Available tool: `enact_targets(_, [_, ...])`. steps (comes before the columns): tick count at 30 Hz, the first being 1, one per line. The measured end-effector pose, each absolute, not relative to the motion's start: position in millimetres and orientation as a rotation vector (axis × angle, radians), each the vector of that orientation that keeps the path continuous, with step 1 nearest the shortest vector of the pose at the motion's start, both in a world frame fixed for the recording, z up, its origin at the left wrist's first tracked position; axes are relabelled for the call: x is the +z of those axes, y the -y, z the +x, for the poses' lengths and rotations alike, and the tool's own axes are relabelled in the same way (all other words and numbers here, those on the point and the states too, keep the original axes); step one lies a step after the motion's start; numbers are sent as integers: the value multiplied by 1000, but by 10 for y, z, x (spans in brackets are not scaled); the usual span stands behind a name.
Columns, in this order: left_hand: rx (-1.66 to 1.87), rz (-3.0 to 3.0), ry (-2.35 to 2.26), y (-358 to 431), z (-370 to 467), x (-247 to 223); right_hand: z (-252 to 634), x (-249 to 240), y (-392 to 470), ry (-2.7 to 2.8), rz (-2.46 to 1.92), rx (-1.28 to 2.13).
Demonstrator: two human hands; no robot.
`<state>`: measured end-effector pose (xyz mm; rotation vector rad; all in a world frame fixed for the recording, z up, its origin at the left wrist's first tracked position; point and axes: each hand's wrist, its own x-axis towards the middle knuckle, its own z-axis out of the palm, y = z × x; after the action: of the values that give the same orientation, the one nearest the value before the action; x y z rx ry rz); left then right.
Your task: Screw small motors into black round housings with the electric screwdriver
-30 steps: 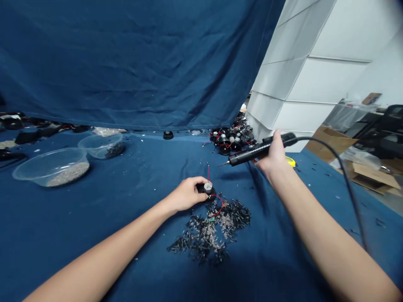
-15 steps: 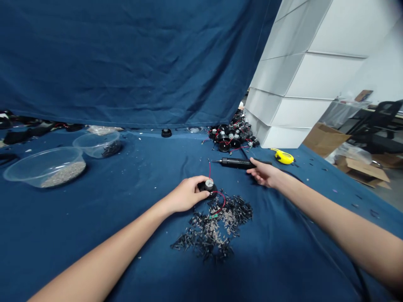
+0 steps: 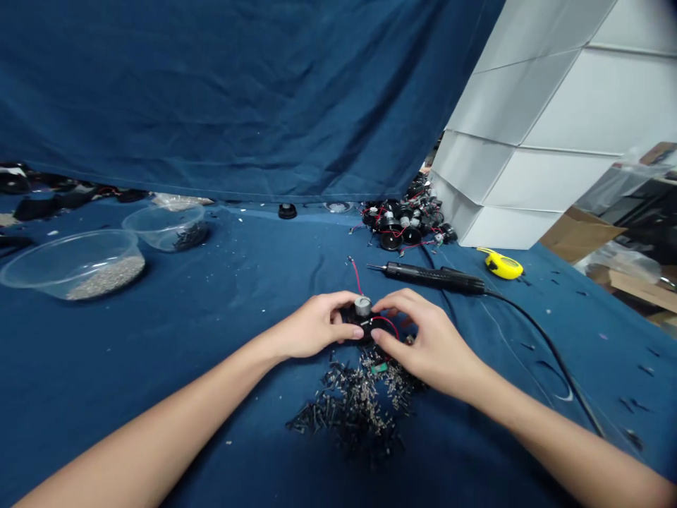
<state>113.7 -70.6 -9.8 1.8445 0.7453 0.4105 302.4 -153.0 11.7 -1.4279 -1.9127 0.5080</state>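
Note:
A round black part with a silver motor-like cylinder (image 3: 362,305) on top and red wires stands on the blue cloth. My left hand (image 3: 317,326) grips its left side between thumb and fingers. At its right side is my right hand (image 3: 423,339), thumb and fingers curved round the edge. A small green board (image 3: 379,367) hangs at the end of one red wire. Below lies a heap of small black and silver screws (image 3: 354,398). A black electric screwdriver (image 3: 434,276) rests on the cloth behind my right hand.
Two clear bowls stand at the left, one with silver bits (image 3: 108,277), one with black bits (image 3: 190,236). Black parts with red wires (image 3: 405,220) are piled at the back, beside white boxes (image 3: 534,176). A yellow tape measure (image 3: 503,265) lies at the right.
My right hand has let go of the screwdriver and moved left to the black part. My left hand has stayed on the part. The camera view has shifted slightly.

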Motion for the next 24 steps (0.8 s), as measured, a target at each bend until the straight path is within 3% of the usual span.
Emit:
enact_targets(8, [417,1593,-643,782,1109,28,3032,188,1649,1876,-1303,518])
enact_targets(24, [360,1634,-738,889,1154,63,3033,87,1640,1621,-1394,748])
